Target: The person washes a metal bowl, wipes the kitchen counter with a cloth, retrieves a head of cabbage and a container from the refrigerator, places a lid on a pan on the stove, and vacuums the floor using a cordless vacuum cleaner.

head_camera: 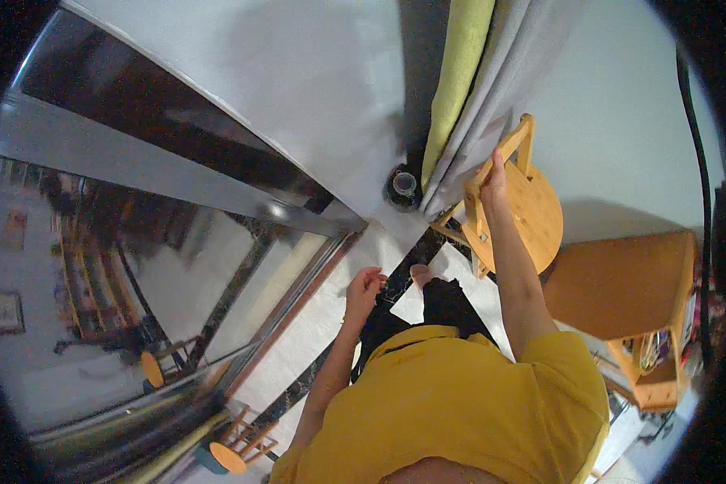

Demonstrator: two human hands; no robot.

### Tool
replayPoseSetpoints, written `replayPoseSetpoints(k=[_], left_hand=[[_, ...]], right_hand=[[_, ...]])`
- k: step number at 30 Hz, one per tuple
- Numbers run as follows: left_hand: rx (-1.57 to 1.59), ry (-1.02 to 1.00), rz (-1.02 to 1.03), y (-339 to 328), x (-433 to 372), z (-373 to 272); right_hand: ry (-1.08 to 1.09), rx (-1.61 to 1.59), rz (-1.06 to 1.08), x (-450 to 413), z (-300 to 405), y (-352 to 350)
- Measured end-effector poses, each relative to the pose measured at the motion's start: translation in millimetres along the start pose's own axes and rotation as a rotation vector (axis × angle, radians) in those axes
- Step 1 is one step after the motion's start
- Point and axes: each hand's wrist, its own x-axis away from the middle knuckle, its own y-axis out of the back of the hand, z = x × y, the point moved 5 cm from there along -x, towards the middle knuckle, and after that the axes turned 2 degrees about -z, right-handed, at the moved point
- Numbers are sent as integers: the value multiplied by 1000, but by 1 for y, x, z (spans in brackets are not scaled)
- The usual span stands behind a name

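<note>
A light wooden chair (535, 212) with a round seat stands at the right, beside the curtains. My right hand (494, 181) is closed around the top rail of its backrest. My left hand (364, 293) hangs in front of my body with loosely bent fingers and holds nothing. Below it are my dark trousers and one bare foot (421, 275) near a black marbled floor strip (412, 266).
Glass door panels (127, 272) on the left reflect the room. A small round-seated stool (227, 457) is at lower left. In the corner stands a dark round vessel (403, 183), near yellow-green and grey curtains (460, 91). A wooden cabinet (623, 281) occupies the right.
</note>
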Motion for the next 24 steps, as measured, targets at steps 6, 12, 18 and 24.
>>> replayPoseSetpoints(k=[6, 12, 18, 24], left_hand=[[-45, -6, 110, 83, -21, 7], [-27, -24, 127, 150, -28, 20], [-24, -28, 226, 145, -58, 18], [-101, -25, 359, 107, -62, 8]], right_hand=[[6, 164, -112, 106, 0, 30], [104, 146, -221, 174, -46, 37], [206, -159, -411, 173, -33, 53], [358, -487, -612, 161, -14, 83]])
